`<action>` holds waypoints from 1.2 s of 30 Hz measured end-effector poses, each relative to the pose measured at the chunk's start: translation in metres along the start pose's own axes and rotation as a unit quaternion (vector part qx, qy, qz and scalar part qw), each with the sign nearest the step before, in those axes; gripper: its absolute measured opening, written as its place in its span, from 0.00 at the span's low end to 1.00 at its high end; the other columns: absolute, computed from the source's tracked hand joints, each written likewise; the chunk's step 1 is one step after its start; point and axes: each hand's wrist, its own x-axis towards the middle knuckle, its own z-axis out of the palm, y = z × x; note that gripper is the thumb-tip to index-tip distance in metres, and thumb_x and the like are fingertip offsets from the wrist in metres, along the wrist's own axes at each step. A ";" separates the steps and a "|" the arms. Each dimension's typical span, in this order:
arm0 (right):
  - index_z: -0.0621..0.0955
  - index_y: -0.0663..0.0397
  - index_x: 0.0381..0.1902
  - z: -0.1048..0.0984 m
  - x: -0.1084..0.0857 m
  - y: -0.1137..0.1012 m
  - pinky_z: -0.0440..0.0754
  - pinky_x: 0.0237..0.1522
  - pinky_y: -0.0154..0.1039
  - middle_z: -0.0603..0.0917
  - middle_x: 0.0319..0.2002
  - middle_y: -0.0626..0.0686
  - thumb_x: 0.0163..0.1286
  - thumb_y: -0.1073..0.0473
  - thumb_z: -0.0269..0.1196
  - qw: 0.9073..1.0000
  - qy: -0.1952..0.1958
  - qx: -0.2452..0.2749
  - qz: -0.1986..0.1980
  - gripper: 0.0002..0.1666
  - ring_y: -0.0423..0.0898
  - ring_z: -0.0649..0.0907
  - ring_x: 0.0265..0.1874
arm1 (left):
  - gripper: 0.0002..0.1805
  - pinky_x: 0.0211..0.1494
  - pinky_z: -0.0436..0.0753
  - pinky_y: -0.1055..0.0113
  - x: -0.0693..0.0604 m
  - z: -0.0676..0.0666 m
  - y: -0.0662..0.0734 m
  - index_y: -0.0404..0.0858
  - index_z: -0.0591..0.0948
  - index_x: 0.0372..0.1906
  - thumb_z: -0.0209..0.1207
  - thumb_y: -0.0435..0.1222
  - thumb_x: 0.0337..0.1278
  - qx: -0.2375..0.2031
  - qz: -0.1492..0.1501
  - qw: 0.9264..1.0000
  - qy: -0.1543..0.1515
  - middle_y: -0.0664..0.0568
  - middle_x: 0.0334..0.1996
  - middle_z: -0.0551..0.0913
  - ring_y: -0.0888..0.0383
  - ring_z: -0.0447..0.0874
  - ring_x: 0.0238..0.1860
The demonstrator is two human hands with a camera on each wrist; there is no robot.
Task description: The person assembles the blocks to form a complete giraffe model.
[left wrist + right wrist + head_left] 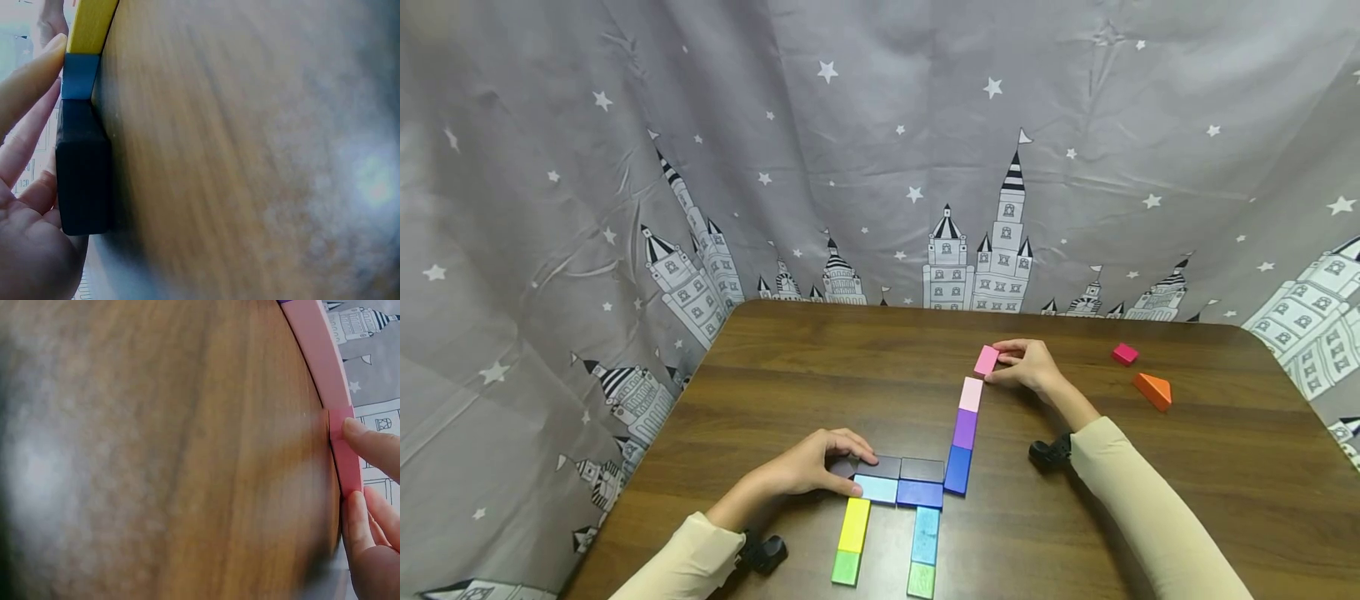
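My right hand (1028, 367) pinches a pink block (987, 360) between thumb and fingers, just beyond the light pink block (972, 394). In the right wrist view the pink block (345, 456) lies on the table beside the light pink one (319, 350). Below them a purple block (965, 429) and a blue block (958, 469) continue the slanting line. My left hand (808, 462) rests on the laid blocks, its thumb touching the light blue block (880, 489) and a fingertip on a dark block (882, 466). A further dark piece (844, 467) is partly under that hand.
Another dark block (922, 470) and a blue block (919, 494) adjoin these. Yellow (853, 525) and green (846, 568) blocks run down at left; blue (926, 533) and green (921, 580) ones at right. A red block (1125, 354) and orange triangle (1153, 390) lie far right.
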 end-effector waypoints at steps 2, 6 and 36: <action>0.76 0.79 0.58 0.000 0.000 0.001 0.81 0.44 0.26 0.77 0.58 0.73 0.49 0.76 0.75 1.000 0.001 0.000 0.000 0.37 0.48 0.83 0.49 | 0.19 0.63 0.73 0.65 0.000 0.000 0.001 0.35 0.86 0.51 0.73 0.35 0.52 -0.001 0.001 1.000 0.000 0.48 0.51 0.83 0.52 0.78 0.56; 0.76 0.79 0.57 0.000 -0.001 0.002 0.80 0.43 0.25 0.78 0.56 0.73 0.54 0.73 0.74 1.000 0.007 -0.004 -0.010 0.32 0.56 0.82 0.52 | 0.20 0.63 0.73 0.65 0.000 0.001 0.002 0.35 0.86 0.51 0.73 0.34 0.52 -0.008 -0.005 1.000 -0.002 0.48 0.51 0.83 0.52 0.78 0.56; 0.76 0.81 0.56 0.007 -0.001 -0.004 0.80 0.43 0.25 0.77 0.56 0.75 0.57 0.73 0.72 0.999 -0.028 0.003 -0.027 0.30 0.63 0.80 0.55 | 0.20 0.64 0.73 0.63 0.000 0.000 0.001 0.35 0.86 0.51 0.73 0.35 0.52 -0.009 -0.013 1.000 -0.001 0.49 0.51 0.83 0.50 0.78 0.57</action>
